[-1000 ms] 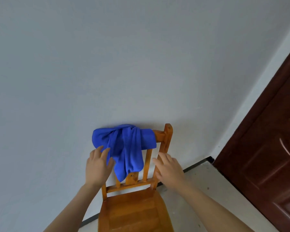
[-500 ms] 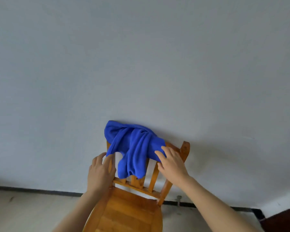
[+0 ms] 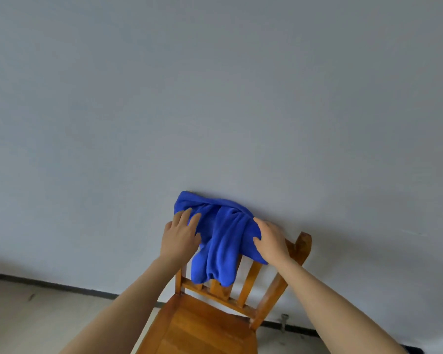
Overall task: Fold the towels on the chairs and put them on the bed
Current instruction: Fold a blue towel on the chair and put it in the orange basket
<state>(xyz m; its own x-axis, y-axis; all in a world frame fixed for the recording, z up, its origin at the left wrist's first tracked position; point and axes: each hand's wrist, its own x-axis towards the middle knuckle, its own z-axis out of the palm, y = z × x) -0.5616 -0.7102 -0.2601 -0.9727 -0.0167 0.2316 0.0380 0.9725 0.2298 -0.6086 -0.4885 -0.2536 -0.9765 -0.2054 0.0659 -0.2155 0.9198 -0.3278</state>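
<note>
A crumpled blue towel [image 3: 221,241] hangs over the top rail of a wooden chair [image 3: 301,245] that stands against the wall. My left hand [image 3: 180,237] rests on the towel's left side with its fingers fairly straight. At the towel's right end, my right hand [image 3: 271,242] grips the cloth, fingers curled over the top and thumb pressed into the front. The left part of the chair's top rail is hidden under the towel. No bed is in view.
A plain grey-white wall [image 3: 215,98] fills most of the view right behind the chair. A dark skirting board [image 3: 62,287] runs along the pale floor [image 3: 36,318]. A small metal fitting [image 3: 284,321] sticks out near the skirting, right of the chair.
Both hands have moved up from the chair's back slats onto the towel. The view has swung left, so the brown door is out of sight.
</note>
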